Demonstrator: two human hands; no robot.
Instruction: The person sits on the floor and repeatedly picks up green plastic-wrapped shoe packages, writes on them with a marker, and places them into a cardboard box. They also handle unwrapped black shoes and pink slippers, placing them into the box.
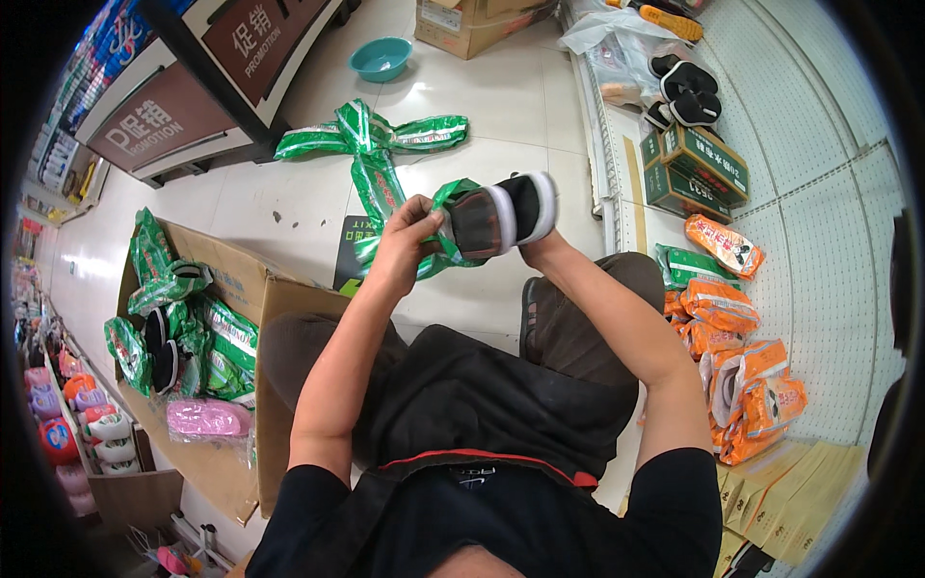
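My left hand (410, 235) grips the edge of a green printed plastic bag (459, 191), whose mouth is around the near end of a pair of black cloth shoes (531, 209) with white sole edges. One shoe shows a dark, see-through-looking surface inside the bag's mouth; blur hides its detail. Behind the far end of the pair, my right hand (538, 249) holds the shoes, its fingers mostly hidden. Below and beyond my hands, several more green plastic bags (376, 173) lie spread on the floor in a cross shape.
At left stands an open cardboard box (289, 303) with green-bagged shoes and a pink bagged pair (209, 419). A teal basin (381, 59) and another carton (462, 29) are ahead. Along the right, a shelf holds orange bags (719, 303), shoe boxes (694, 173) and black shoes (690, 90).
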